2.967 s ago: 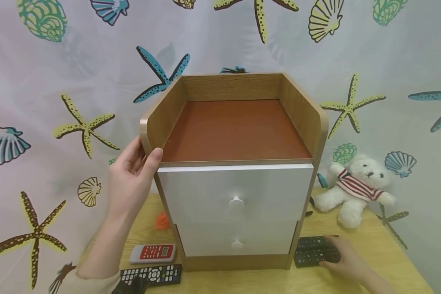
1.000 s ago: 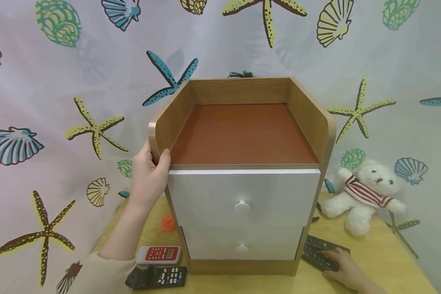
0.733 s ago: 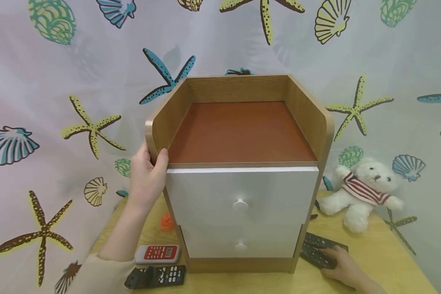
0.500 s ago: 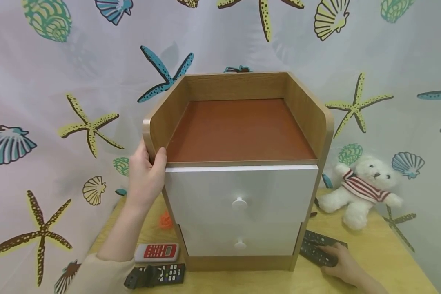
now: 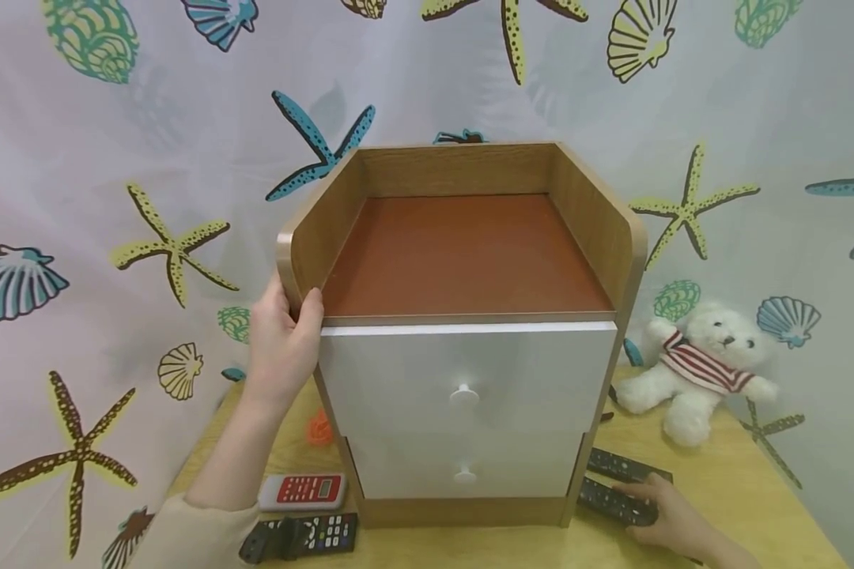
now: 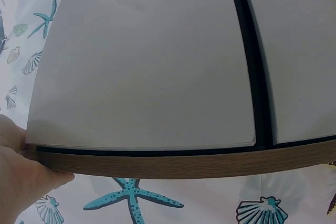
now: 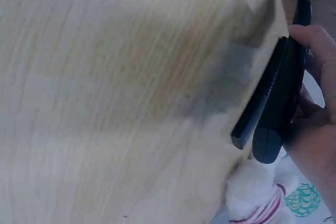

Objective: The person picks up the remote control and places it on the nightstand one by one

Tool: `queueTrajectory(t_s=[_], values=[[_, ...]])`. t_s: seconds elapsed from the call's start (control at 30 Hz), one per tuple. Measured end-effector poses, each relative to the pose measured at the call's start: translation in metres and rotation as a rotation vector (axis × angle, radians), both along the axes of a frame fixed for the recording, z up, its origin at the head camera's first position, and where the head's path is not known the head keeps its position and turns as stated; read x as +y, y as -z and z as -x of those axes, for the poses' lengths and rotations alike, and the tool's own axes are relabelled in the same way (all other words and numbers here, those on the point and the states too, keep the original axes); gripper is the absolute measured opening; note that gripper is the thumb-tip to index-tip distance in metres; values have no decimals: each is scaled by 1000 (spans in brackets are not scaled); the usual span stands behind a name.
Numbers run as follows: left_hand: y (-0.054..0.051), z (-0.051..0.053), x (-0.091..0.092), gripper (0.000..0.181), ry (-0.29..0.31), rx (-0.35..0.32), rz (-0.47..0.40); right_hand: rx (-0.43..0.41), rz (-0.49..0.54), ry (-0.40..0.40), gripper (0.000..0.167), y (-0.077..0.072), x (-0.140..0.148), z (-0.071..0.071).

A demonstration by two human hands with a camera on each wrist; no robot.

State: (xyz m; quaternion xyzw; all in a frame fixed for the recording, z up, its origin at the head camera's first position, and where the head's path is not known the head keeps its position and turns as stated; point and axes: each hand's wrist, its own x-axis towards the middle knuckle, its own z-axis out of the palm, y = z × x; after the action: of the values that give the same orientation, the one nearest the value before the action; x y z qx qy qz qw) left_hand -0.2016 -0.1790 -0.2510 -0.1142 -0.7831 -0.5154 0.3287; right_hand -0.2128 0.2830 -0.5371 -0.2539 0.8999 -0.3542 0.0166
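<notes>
A small wooden cabinet [image 5: 470, 253] with two white drawers stands in the middle of the head view. My left hand [image 5: 281, 352] grips the front edge of its left side panel, thumb on the front; the left wrist view shows that hand [image 6: 23, 169] at the panel edge. At the cabinet's lower right, my right hand [image 5: 672, 518] holds a black remote control [image 5: 615, 503] by its near end. Just behind lies a second black remote control [image 5: 629, 466], a narrow gap between them. In the right wrist view, fingers and thumb clasp the remote's sides.
Left of the cabinet lie a red and white calculator [image 5: 302, 491], another black remote control [image 5: 330, 533] and an orange object [image 5: 320, 427]. A white teddy bear [image 5: 704, 367] in a striped shirt sits at the back right of the wooden table [image 5: 462, 549]. A patterned curtain hangs behind.
The two right-hand remotes lay side by side; my right hand has gripped the nearer one and drawn it apart toward the front. My left hand stays on the cabinet's side panel.
</notes>
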Motion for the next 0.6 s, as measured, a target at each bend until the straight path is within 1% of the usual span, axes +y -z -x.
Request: queueTrajectory(t_s=[0.1, 0.17, 0.27, 0.37, 0.43, 0.5, 0.57, 0.6], values=[[-1, 0, 0, 35, 13, -6, -3, -6, 20, -45, 53, -11, 0, -5], [-1, 0, 0, 34, 24, -9, -10, 6, 25, -53, 52, -18, 2, -9], [-2, -1, 0, 34, 37, -6, -14, 35, -1, -58, 52, -29, 6, -15], [-1, 0, 0, 35, 39, 2, -8, 5, -29, -61, 52, -43, 11, -19], [-1, 1, 0, 35, 40, 3, -7, -26, -46, -51, 52, -56, 14, -23], [-1, 1, -1, 36, 38, 0, -5, -11, -57, -39, 52, -68, 16, -27], [0, 1, -1, 36, 36, -4, -2, 40, -60, -39, 51, -79, 19, -30], [0, 1, -1, 36, 34, -6, -2, 89, -66, -36, 52, -84, 20, -32]])
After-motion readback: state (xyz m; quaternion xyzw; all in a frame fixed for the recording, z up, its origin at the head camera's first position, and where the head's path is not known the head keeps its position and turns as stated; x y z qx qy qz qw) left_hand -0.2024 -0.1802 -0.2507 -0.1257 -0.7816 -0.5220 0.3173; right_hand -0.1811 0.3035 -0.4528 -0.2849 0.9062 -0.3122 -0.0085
